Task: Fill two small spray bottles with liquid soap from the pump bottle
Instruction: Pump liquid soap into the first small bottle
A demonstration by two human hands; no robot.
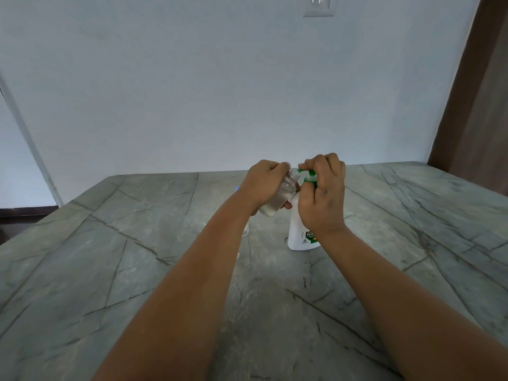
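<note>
A white pump bottle (298, 232) with a green pump head (310, 175) stands on the grey stone table (137, 243). My right hand (323, 196) rests on top of the pump, fingers curled over it. My left hand (264, 185) holds a small clear spray bottle (277, 199), cap off, tilted with its open threaded neck right at the green nozzle. Pale liquid sits in the bottle's lower part. Part of another small clear item (245, 231) peeks out behind my left forearm, mostly hidden.
A bit of something blue (235, 189) shows beside my left wrist, mostly hidden. A white wall stands behind the table's far edge, with a brown door frame (472, 105) at the right. The table drops off at its left edge.
</note>
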